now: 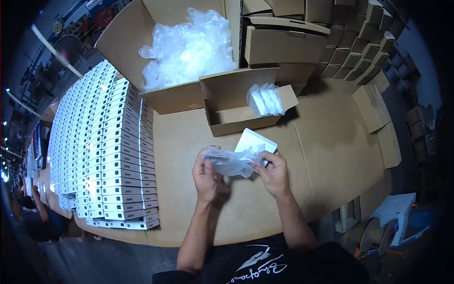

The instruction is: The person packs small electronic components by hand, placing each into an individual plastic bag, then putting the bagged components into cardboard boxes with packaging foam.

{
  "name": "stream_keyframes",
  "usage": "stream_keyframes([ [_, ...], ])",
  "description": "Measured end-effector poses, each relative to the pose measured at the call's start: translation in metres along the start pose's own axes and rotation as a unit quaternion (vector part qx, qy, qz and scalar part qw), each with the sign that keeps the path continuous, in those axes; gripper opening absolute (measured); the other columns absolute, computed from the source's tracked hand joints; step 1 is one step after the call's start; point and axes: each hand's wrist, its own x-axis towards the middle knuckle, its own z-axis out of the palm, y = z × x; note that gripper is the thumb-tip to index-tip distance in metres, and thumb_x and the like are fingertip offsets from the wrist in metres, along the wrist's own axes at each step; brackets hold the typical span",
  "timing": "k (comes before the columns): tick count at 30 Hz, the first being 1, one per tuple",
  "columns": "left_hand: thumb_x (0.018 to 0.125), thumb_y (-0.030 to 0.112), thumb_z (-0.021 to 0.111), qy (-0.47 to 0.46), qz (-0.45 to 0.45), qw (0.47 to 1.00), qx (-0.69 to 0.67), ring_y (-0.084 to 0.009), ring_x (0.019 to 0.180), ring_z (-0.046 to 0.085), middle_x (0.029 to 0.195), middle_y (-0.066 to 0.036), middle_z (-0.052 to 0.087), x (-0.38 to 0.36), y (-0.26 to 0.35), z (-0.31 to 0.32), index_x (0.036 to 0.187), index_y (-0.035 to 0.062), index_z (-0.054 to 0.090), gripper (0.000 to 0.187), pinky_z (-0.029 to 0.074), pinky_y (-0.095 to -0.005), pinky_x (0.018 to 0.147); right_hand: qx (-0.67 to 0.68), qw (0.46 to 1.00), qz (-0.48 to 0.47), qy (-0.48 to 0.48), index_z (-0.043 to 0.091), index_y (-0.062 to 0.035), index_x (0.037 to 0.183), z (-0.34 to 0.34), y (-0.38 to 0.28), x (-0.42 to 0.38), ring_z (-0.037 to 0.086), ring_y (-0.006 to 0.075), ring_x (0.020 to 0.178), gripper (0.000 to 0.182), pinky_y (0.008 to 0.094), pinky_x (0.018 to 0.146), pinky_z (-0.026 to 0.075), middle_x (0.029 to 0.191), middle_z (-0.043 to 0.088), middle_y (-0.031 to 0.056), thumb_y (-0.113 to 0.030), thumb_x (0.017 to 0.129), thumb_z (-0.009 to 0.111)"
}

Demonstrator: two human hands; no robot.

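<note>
A clear plastic bag (231, 162) is stretched between my two hands above the table. My left hand (205, 175) grips its left end, fingers closed on the film. At the other end, the fingers of my right hand (273, 173) pinch the bag. Just behind the bag lies a flat white box (254, 141), partly covered by the film and by my right hand. Beyond it stands an open cardboard box (243, 124), with several bagged white items (265, 100) upright at its right end.
Stacks of white boxes (109, 156) fill the table's left side. A large carton (172, 102) of clear plastic bags (189, 49) stands at the back. Brown cartons (288, 45) are piled at back right; folded cardboard (373, 111) lies right. Another person (40, 213) is far left.
</note>
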Motion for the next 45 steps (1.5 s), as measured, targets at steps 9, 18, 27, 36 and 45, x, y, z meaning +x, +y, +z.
stream_keyframes([
  [9,0.075,0.005,0.09,-0.093,-0.046,0.975,0.197,-0.0147,0.095,0.068,0.105,-0.008,0.07,-0.002,0.012,0.006,0.118,-0.0019,0.061,0.052,0.056,-0.0301,0.085,-0.068,0.992,-0.11,-0.002,0.07,0.0029,0.108,-0.006,-0.032,0.01,0.06,0.015,0.099,0.031,0.0289,0.089,0.05,0.108,0.06,0.0077,-0.002,0.082,0.086],
  [18,0.075,0.004,0.089,-0.112,-0.079,0.976,0.17,-0.015,0.099,0.067,0.107,-0.009,0.07,-0.001,0.019,0.003,0.124,-0.0022,0.059,0.058,0.056,-0.0306,0.088,-0.3,0.84,-0.447,-0.059,0.07,-0.0057,0.096,-0.024,-0.095,0.033,0.066,0.0337,0.108,0.051,0.0391,0.087,0.058,0.121,0.065,0.0204,-0.021,0.058,0.1],
  [27,0.077,0.003,0.088,-0.107,-0.038,0.971,0.209,-0.0141,0.097,0.068,0.105,-0.008,0.071,0.001,0.015,0.006,0.122,-0.0009,0.06,0.053,0.056,-0.0294,0.086,-0.308,0.826,-0.464,-0.082,0.069,-0.0092,0.081,-0.009,-0.08,0.039,0.068,0.0309,0.098,0.039,0.0359,0.078,0.057,0.113,0.065,0.0216,-0.006,0.055,0.098],
  [36,0.083,0.005,0.084,-0.152,-0.084,0.935,0.31,-0.0141,0.093,0.071,0.101,-0.01,0.076,0.005,0.004,-0.008,0.111,-0.005,0.069,0.034,0.057,-0.031,0.085,-0.155,0.951,-0.212,-0.164,0.073,-0.0062,0.094,-0.024,-0.076,0.037,0.063,0.0293,0.106,0.025,0.0366,0.089,0.051,0.114,0.063,0.0172,-0.014,0.075,0.088],
  [45,0.081,0.008,0.086,-0.181,-0.1,0.93,0.305,-0.0157,0.094,0.07,0.102,-0.011,0.077,0.005,0.018,0.001,0.111,-0.0044,0.072,0.036,0.056,-0.0334,0.087,-0.094,0.916,-0.142,-0.363,0.065,-0.0037,0.131,-0.013,-0.082,0.059,0.05,0.0373,0.124,0.079,0.0444,0.108,0.037,0.13,0.05,0.0231,-0.072,0.094,0.05],
])
